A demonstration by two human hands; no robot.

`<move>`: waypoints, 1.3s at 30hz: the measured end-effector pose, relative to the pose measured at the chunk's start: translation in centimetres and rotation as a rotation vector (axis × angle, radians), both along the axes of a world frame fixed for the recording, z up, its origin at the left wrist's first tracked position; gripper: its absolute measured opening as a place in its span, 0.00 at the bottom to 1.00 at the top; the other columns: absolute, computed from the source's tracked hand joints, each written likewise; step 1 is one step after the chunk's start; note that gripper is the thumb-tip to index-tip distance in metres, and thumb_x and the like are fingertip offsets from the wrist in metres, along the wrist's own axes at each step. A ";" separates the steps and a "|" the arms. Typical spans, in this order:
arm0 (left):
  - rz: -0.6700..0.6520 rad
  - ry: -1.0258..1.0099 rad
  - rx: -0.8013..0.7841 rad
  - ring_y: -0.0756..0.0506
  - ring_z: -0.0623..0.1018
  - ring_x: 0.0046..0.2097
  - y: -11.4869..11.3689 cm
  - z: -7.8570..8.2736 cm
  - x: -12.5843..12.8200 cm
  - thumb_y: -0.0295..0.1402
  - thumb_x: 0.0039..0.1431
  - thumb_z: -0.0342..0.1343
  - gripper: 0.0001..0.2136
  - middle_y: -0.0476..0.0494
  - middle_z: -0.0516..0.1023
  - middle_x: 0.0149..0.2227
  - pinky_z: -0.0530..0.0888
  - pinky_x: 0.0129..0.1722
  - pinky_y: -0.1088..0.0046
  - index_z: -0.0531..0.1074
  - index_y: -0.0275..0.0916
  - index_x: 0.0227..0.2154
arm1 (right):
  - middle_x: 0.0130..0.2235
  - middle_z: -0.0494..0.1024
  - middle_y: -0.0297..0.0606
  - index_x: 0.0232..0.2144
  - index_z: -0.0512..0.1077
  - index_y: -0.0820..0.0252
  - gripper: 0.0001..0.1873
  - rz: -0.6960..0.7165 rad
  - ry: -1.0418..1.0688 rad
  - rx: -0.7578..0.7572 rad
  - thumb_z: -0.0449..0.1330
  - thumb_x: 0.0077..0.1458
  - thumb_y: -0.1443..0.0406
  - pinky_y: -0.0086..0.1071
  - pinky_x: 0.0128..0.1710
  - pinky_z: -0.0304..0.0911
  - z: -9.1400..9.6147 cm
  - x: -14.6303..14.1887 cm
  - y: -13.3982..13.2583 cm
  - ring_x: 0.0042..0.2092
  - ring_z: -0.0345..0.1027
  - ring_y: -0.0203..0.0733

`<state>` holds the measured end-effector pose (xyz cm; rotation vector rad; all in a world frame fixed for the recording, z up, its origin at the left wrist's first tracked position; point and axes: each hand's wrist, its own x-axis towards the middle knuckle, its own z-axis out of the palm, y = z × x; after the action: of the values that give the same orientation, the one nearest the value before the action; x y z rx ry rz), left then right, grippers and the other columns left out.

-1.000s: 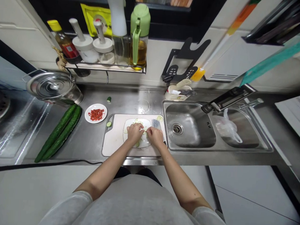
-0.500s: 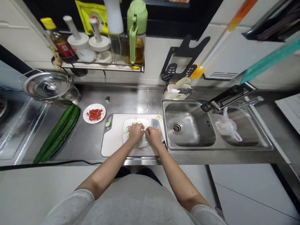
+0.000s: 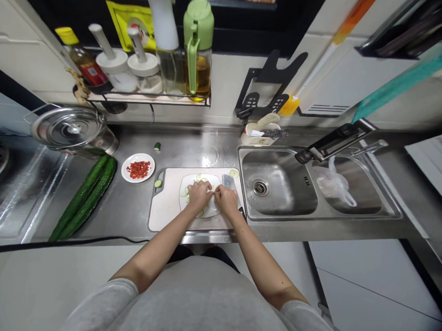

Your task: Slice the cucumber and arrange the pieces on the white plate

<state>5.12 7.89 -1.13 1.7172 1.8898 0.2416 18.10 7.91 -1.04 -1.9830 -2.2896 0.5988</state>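
My left hand [image 3: 199, 196] and my right hand [image 3: 226, 199] meet over a white, rounded-square plate [image 3: 210, 213], fingertips pinched close together. Whatever is between the fingers is too small to make out. Pale green cucumber slices [image 3: 204, 177] lie on the plate, partly hidden by my left hand. Beneath the plate is a white cutting board [image 3: 165, 209] with a grey rim. A knife [image 3: 229, 181] rests on its right side, blade away from me, partly covered by my right hand. One cucumber slice [image 3: 234, 173] is at the board's top right corner; a cucumber end [image 3: 158, 183] sits by the handle hole.
Left of the board stand a small plate [image 3: 124, 173] of chopped red pieces, two whole cucumbers [image 3: 83, 198] and a lidded steel pot [image 3: 70, 129]. Another cucumber end [image 3: 157, 146] lies behind. The double sink [image 3: 278, 187] is at right, a plastic bag [image 3: 337, 185] in its far basin.
The camera view has shifted very slightly. Both hands keep nearly the same pinched pose over the plate.
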 end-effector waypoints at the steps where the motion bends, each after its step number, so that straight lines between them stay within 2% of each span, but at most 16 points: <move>1: 0.001 -0.001 -0.002 0.40 0.68 0.46 0.0 0.0 0.0 0.39 0.55 0.56 0.07 0.44 0.74 0.40 0.56 0.46 0.62 0.70 0.43 0.34 | 0.33 0.78 0.38 0.35 0.71 0.57 0.08 0.001 -0.002 0.001 0.52 0.59 0.64 0.35 0.38 0.47 0.0 0.0 0.0 0.39 0.67 0.43; 32: 0.030 -0.012 0.021 0.41 0.69 0.45 -0.2 -0.2 -0.3 0.40 0.55 0.55 0.08 0.44 0.74 0.39 0.57 0.46 0.62 0.71 0.43 0.34 | 0.34 0.77 0.39 0.36 0.72 0.57 0.09 -0.005 0.026 0.024 0.51 0.59 0.64 0.33 0.39 0.48 -0.1 0.3 0.2 0.38 0.66 0.42; 39: 0.086 -0.048 0.023 0.41 0.69 0.45 0.1 0.7 -0.9 0.39 0.56 0.54 0.06 0.46 0.74 0.36 0.58 0.46 0.62 0.71 0.44 0.34 | 0.32 0.76 0.37 0.37 0.72 0.58 0.10 -0.087 0.085 0.052 0.51 0.58 0.62 0.31 0.37 0.49 0.6 0.9 0.5 0.36 0.66 0.41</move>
<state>4.17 7.96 -0.44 1.6326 1.9353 0.3360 19.01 8.36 -0.40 -1.9810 -2.1358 0.5978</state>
